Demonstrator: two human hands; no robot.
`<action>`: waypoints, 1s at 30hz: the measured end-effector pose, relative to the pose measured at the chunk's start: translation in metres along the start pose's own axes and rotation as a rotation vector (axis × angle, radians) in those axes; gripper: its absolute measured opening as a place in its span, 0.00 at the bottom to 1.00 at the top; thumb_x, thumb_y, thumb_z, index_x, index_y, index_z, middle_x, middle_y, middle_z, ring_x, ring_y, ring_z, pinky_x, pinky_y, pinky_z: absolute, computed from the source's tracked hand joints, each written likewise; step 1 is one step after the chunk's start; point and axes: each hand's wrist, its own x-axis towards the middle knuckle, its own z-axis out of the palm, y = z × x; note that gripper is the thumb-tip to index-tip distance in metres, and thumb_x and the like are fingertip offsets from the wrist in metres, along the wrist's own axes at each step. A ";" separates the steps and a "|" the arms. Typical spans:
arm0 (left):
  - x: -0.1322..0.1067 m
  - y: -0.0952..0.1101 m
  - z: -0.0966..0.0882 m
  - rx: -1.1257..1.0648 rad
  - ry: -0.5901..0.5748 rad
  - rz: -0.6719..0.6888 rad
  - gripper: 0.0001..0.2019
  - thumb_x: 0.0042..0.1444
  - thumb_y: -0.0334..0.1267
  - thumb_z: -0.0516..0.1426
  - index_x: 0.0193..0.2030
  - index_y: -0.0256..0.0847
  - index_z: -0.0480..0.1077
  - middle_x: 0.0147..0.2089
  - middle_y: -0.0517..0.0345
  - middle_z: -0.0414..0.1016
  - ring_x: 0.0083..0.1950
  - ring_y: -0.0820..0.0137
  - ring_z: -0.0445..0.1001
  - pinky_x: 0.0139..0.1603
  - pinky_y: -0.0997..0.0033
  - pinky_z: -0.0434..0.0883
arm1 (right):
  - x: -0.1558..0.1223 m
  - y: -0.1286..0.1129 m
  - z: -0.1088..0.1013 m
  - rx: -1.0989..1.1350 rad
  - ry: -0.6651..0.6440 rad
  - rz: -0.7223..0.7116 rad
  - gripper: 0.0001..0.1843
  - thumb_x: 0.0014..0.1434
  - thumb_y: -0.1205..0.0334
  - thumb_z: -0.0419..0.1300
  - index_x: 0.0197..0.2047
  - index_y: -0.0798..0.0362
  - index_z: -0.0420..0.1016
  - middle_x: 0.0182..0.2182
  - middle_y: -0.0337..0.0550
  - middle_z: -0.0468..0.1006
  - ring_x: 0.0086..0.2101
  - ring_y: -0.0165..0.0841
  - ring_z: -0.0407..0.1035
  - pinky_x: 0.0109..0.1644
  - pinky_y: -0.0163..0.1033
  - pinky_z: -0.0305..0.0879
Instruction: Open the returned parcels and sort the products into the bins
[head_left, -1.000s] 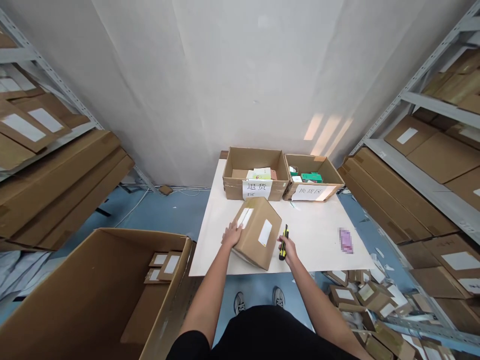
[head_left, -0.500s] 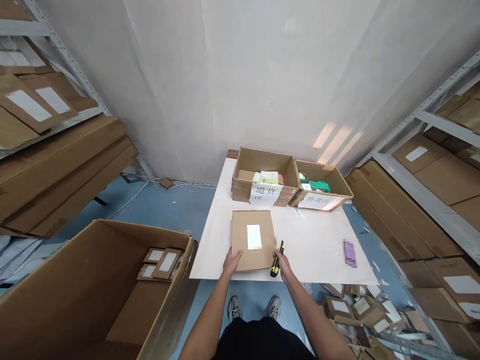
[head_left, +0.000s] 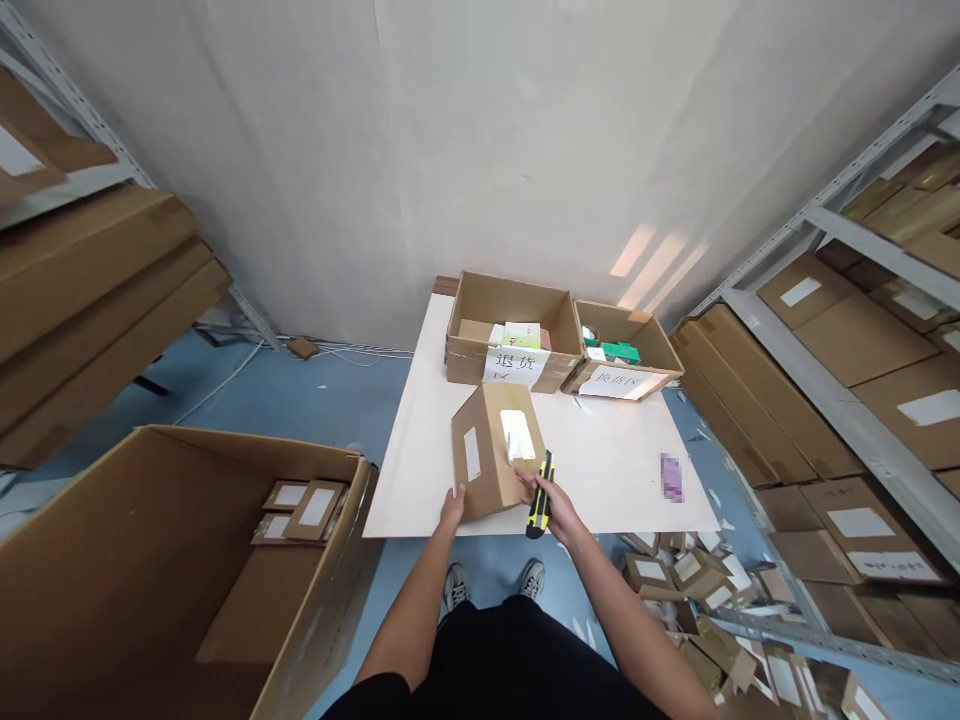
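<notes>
A brown cardboard box (head_left: 487,470) with white labels on two faces stands tilted over the near part of the white table (head_left: 409,480). My left hand (head_left: 452,508) grips its lower left edge, the thumb lying on the side face. In my right hand (head_left: 553,505) is a yellow and black utility knife (head_left: 539,505), pointing up and away from me. The fingers of that hand also reach to the box's right face, just below its label. Whether the blade is out is too small to tell.
Two open cartons with handwritten signs, a left one (head_left: 457,365) and a right one (head_left: 664,372), stand at the table's back. A large open carton (head_left: 187,440) is on the left. Shelves (head_left: 885,460) and a pile of parcels (head_left: 697,575) lie right.
The box has been turned and tipped up, so a second labelled face shows. My right hand has moved from its right edge onto its face, still with the knife.
</notes>
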 end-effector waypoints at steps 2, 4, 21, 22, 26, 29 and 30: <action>0.008 0.006 -0.019 0.039 0.048 0.013 0.31 0.64 0.52 0.60 0.68 0.36 0.69 0.64 0.36 0.77 0.68 0.49 0.73 0.68 0.52 0.71 | -0.002 0.011 0.023 0.011 -0.085 0.053 0.26 0.53 0.34 0.71 0.37 0.50 0.78 0.57 0.55 0.81 0.67 0.51 0.65 0.60 0.51 0.73; 0.016 0.019 -0.040 0.073 0.106 0.055 0.28 0.64 0.44 0.59 0.68 0.35 0.69 0.65 0.37 0.77 0.68 0.51 0.74 0.69 0.53 0.69 | -0.004 0.019 0.040 -0.007 -0.139 0.102 0.28 0.54 0.36 0.72 0.45 0.50 0.82 0.60 0.53 0.79 0.68 0.49 0.64 0.60 0.50 0.73; -0.001 0.127 -0.025 0.677 0.202 0.770 0.34 0.71 0.50 0.48 0.80 0.40 0.52 0.83 0.47 0.42 0.83 0.53 0.37 0.80 0.45 0.48 | 0.012 0.011 0.003 -0.275 0.026 0.026 0.31 0.54 0.32 0.68 0.46 0.50 0.72 0.24 0.35 0.79 0.16 0.31 0.68 0.21 0.35 0.63; -0.009 0.125 -0.012 0.672 0.228 0.750 0.35 0.71 0.50 0.48 0.80 0.39 0.51 0.83 0.47 0.42 0.84 0.53 0.34 0.81 0.45 0.44 | 0.015 0.005 -0.002 -0.302 0.083 -0.004 0.31 0.54 0.32 0.67 0.46 0.49 0.70 0.22 0.33 0.77 0.15 0.31 0.66 0.20 0.35 0.61; -0.035 0.125 0.035 0.687 0.224 0.708 0.37 0.71 0.48 0.46 0.81 0.33 0.47 0.83 0.41 0.40 0.84 0.54 0.32 0.81 0.45 0.42 | 0.039 -0.030 0.000 -0.596 0.172 -0.120 0.25 0.65 0.33 0.56 0.43 0.49 0.71 0.23 0.36 0.76 0.19 0.34 0.70 0.25 0.37 0.66; -0.042 0.126 0.053 0.712 0.223 0.693 0.37 0.71 0.46 0.47 0.81 0.30 0.47 0.83 0.39 0.40 0.84 0.53 0.34 0.80 0.43 0.45 | 0.070 -0.061 0.024 -1.029 0.146 -0.126 0.22 0.74 0.44 0.50 0.46 0.52 0.76 0.28 0.43 0.81 0.28 0.35 0.77 0.36 0.35 0.69; -0.042 0.126 0.056 0.724 0.229 0.684 0.37 0.70 0.46 0.47 0.81 0.31 0.47 0.83 0.39 0.40 0.84 0.53 0.34 0.79 0.42 0.47 | 0.082 -0.071 0.035 -1.156 0.141 -0.109 0.20 0.75 0.47 0.50 0.49 0.53 0.76 0.32 0.45 0.83 0.30 0.35 0.78 0.39 0.34 0.69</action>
